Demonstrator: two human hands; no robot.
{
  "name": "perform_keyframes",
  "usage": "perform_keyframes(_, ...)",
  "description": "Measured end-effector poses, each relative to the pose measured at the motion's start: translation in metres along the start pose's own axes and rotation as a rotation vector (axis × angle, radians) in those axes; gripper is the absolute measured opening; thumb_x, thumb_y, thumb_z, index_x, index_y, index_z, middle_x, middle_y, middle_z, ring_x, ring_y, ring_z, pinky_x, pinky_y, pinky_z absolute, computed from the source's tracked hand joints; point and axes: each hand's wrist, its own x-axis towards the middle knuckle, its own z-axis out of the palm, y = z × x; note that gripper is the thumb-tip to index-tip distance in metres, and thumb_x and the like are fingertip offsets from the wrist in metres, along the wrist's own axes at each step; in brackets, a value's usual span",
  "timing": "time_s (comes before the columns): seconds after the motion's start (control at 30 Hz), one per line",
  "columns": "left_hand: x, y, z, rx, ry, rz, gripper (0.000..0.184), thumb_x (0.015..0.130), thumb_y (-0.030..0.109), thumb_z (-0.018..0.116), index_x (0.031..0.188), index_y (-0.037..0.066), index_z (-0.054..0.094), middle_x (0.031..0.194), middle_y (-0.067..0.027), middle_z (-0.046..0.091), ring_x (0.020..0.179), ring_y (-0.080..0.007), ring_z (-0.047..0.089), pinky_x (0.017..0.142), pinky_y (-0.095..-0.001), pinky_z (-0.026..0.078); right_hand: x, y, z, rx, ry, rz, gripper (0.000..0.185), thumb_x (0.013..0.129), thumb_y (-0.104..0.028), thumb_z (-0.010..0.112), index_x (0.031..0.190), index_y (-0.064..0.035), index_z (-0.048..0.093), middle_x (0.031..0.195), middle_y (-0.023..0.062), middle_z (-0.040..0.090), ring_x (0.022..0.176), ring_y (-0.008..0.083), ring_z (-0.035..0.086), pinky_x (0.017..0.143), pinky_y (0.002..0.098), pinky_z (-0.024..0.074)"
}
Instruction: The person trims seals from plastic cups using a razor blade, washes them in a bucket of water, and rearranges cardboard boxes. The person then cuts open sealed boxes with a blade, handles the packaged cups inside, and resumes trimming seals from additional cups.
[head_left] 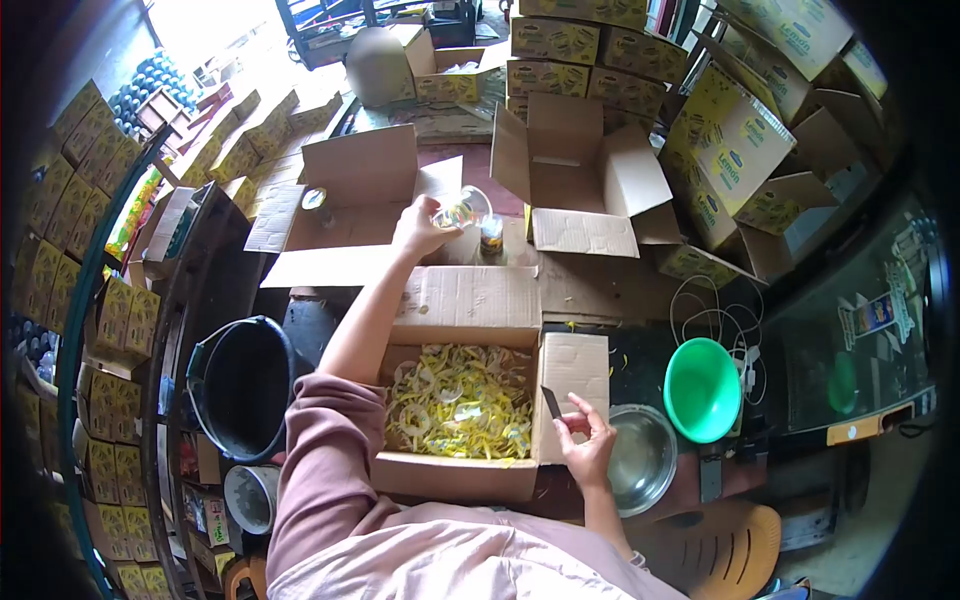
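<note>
My left hand [425, 230] reaches forward, its fingers closed on a clear plastic cup [465, 208] with coloured print, tilted on its side. Just beyond it, a small container [491, 236] with a dark label stands between two open cartons. My right hand [586, 440] grips a dark, flat knife blade [551, 402] that points up and away from me. Below my arms, an open cardboard box [455, 480] holds a heap of yellow and whitish strips and clear rings [460, 405]. The right hand hovers by this box's right flap [574, 375].
Two open cartons [360, 160] [565, 180] stand ahead. At left are a black bucket [240, 390] and a grey pail [251, 498]. To the right are a green basin [702, 390], a metal bowl [642, 460], a phone [710, 475] and white cables [715, 310]. A blurred person's head [380, 65] shows behind.
</note>
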Motion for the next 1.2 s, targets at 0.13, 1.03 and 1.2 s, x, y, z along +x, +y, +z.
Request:
perform_keyframes(0.13,0.049,0.049,0.013,0.463,-0.32,0.103,0.05,0.049,0.028,0.078,0.091,0.008,0.06,0.091,-0.0111,0.062,0.086,-0.0279,0.06,0.073,-0.0342,0.048,0.018,0.007,-0.012,-0.006,-0.016,0.052,0.037,0.067,0.001,0.067,0.103,-0.0044,0.06,0.07,0.0076,0.065,0.06,0.013,0.063,0.062,0.0258,0.0489)
perform_keyframes(1.03,0.063,0.036,0.043,0.382,-0.187,0.368,0.061,0.069,0.049,0.062,0.113,0.009,0.046,0.112,-0.0102,0.049,0.11,-0.0268,0.042,0.094,-0.042,0.03,0.038,0.028,0.03,0.112,-0.104,0.115,0.039,0.068,0.002,0.067,0.106,-0.0025,0.058,0.07,0.0072,0.063,0.065,0.0124,0.062,0.064,0.0248,0.0503)
perform_keyframes(1.2,0.057,-0.055,-0.048,0.371,-0.112,0.059,0.062,0.07,0.05,0.062,0.113,0.008,0.048,0.116,-0.0118,0.048,0.113,-0.0271,0.041,0.091,-0.0449,0.033,0.027,0.018,0.069,0.084,-0.142,0.12,0.039,0.067,0.002,0.067,0.104,-0.0032,0.059,0.069,0.0082,0.064,0.065,0.0132,0.063,0.062,0.0253,0.0508)
